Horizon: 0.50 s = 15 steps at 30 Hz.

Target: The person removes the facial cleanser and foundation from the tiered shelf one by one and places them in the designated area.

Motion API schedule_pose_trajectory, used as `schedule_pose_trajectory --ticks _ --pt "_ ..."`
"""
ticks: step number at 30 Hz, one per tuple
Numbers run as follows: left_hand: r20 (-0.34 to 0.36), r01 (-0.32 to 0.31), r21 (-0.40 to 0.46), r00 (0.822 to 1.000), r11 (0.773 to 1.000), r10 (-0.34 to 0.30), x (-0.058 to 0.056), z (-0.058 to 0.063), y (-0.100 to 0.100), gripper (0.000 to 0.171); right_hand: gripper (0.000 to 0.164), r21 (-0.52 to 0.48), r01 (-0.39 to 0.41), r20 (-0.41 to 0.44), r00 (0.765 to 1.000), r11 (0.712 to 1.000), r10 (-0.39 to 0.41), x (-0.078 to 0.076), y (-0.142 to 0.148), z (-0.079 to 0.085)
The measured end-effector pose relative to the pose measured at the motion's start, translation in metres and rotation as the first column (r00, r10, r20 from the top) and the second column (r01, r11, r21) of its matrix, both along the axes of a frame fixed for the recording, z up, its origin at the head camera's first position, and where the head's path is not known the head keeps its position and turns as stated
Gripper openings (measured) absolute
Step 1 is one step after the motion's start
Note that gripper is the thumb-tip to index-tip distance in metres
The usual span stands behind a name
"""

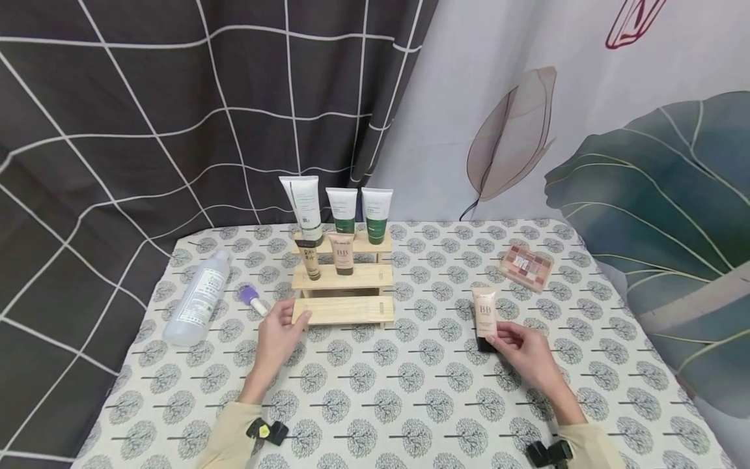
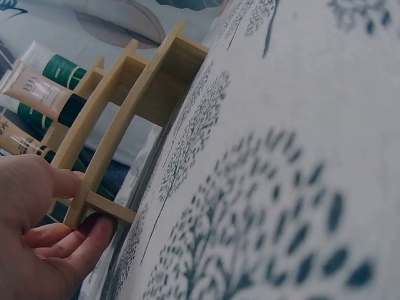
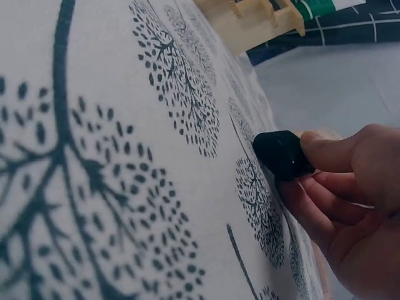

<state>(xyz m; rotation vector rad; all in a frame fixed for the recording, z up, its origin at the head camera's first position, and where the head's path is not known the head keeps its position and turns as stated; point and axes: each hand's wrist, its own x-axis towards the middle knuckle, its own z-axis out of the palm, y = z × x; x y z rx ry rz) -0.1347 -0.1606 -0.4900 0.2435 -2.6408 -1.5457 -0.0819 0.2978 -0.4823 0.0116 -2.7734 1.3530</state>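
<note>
Five tubes (image 1: 344,221) stand on the rack (image 1: 346,311); left grip (image 1: 278,335) pinches its 8 o'clock end, right grip (image 1: 524,352) holds a sixth tube (image 1: 485,312), seemingly yet to place.

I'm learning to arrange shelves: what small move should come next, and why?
Probably carry the BB tube in the right hand to the middle step: a similar tube stands there with room beside it, and the left hand grips the wooden stand.
</note>
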Motion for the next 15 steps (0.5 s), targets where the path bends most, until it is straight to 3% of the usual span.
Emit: schedule_pose_trajectory --ticks 9,15 --pt "-0.004 0.002 0.006 1.000 1.000 -0.002 0.001 0.001 0.000 0.056 0.041 0.062 0.001 0.161 0.987 0.998 -0.011 0.001 0.002 0.008" --pt "-0.011 0.002 0.000 1.000 1.000 -0.002 0.000 0.000 0.001 0.056 0.044 0.104 0.008 0.205 0.978 0.995 -0.029 0.000 0.003 0.011"
